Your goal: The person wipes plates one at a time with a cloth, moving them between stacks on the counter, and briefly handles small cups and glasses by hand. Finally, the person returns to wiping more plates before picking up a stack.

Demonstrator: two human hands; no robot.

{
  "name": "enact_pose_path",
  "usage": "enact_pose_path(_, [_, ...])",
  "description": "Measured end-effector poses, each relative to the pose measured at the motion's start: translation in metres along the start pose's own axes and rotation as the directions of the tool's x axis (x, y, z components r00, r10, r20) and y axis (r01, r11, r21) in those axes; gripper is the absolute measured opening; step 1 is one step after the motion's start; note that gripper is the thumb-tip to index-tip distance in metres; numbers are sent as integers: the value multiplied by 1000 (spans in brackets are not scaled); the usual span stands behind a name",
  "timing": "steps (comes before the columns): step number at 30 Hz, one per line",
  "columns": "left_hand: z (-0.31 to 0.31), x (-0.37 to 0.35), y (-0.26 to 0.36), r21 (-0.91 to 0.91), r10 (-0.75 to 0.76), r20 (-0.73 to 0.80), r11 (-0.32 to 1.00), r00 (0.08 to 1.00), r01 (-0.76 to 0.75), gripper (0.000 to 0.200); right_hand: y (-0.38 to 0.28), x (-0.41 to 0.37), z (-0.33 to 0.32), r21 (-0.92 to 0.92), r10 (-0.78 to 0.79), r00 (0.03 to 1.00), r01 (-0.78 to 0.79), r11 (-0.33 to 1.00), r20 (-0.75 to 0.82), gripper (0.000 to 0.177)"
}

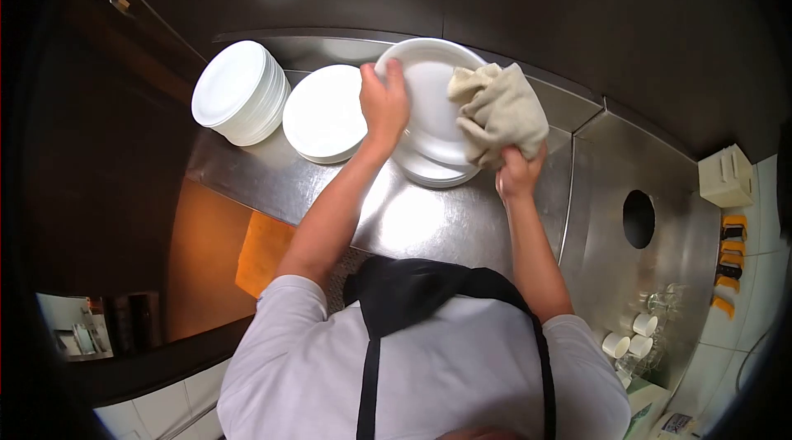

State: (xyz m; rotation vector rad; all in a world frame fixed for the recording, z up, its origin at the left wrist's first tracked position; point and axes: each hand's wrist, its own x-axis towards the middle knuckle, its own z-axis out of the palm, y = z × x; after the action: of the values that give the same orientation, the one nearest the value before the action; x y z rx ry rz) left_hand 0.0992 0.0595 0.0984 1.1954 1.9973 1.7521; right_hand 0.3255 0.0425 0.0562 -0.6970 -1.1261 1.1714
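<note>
A white plate (431, 85) is raised and tilted above a short stack of white plates (433, 176) on the steel counter. My left hand (385, 106) grips its left rim, thumb on the upper face. Bunched in my right hand (520, 174) is a beige cloth (503, 110), which lies against the plate's right side. The cloth covers most of my right fingers. Just left of my left hand sits a low stack of white plates (326, 114). Farther left rises a taller stack of plates (239, 94).
The steel counter (412, 221) runs along a dark wall. To the right, another steel surface has a round dark hole (638, 219). White cups (642, 326) and glasses stand at the lower right. A cream box (726, 176) is fixed near the right wall, above several yellow-and-black objects (731, 263).
</note>
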Motion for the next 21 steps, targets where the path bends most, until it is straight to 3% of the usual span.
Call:
enact_pose_path(1, [-2,4,5,-130,-89,12,987,996,90,53,-10,-16,3,34,-35,991,31,999,128,52])
enact_pose_path(3, [6,0,-7,-266,-87,144,956,986,123,57,-33,-27,33,-270,-217,926,305,913,310,51])
enact_pose_path(4, [13,-4,-9,-330,-78,210,932,975,146,59,-48,-25,44,-429,-216,891,390,815,400,51])
enact_pose_path(5, [8,-15,29,-555,-41,212,817,976,155,56,-63,-23,55,-549,-213,847,486,680,486,52])
enact_pose_path(7, [5,-33,71,-837,38,250,511,968,196,53,-91,4,52,-547,-8,778,448,707,628,54])
enact_pose_path(9, [11,-40,51,-919,142,340,259,929,297,51,-75,2,87,-377,223,803,3,926,553,54])
enact_pose_path(10, [10,-38,35,-922,201,381,151,902,355,50,-67,1,105,-264,333,797,-225,938,503,54])
enact_pose_path(11, [5,-33,20,-908,269,415,66,869,413,50,-54,-10,115,-45,281,801,-305,951,528,53])
enact_pose_path(13, [-5,-20,-4,-858,385,463,-33,799,513,48,-33,-44,123,385,187,819,-440,811,543,51])
enact_pose_path(14, [-8,-14,-13,-832,438,477,-54,762,552,47,-46,-53,118,188,11,796,-156,970,606,62])
enact_pose_path(15, [-9,-11,-17,-807,470,500,-52,728,588,47,-58,-62,114,-27,-172,742,248,968,648,73])
enact_pose_path(16, [-10,-10,-19,-786,493,522,-39,696,616,46,-71,-70,110,-151,-342,663,569,808,666,83])
enact_pose_path(18, [-6,-11,-18,-743,534,554,-28,638,669,44,-87,-42,126,-72,-482,552,705,706,680,97])
enact_pose_path(19, [-6,-12,-19,-731,544,561,-28,624,681,44,-101,-24,125,-68,-417,542,665,744,730,91])
enact_pose_path(20, [-5,-14,-20,-717,554,570,-27,607,697,43,-99,-15,126,-22,-384,601,557,830,701,89])
enact_pose_path(21, [-6,-15,-21,-710,563,573,-21,596,703,42,-88,-8,126,-78,-405,648,583,808,646,92])
